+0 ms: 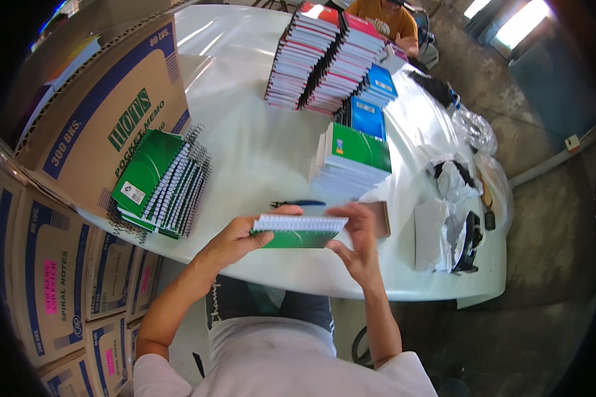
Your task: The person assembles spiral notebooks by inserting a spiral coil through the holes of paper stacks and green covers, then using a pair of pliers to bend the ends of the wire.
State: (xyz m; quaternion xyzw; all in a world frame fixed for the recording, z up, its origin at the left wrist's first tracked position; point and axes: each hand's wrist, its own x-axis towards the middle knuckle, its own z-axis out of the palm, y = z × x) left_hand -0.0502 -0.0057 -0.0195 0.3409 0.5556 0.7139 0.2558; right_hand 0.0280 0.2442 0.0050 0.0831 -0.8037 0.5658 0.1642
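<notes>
In front of my chest, above the table's near edge, a small green notebook (298,238) is held tilted, its white page edge with a row of holes or coil turned up. My left hand (242,235) is closed around its left end, thumb in front. My right hand (359,245) is at the right end, its thumb on the lower corner and its fingers slightly blurred around the far side. Just beyond, pliers with blue handles (304,202) lie on the table. To the left stands a leaning pile of green spiral notebooks (149,172); ahead right is a green stack (354,149).
Tall red-covered notebook stacks (324,59) and blue ones (369,119) stand farther back. A large carton (112,112) borders the left, with more cartons (53,278) below. Torn white packaging (437,231) and plastic lie at right. Across the table sits a person (384,20).
</notes>
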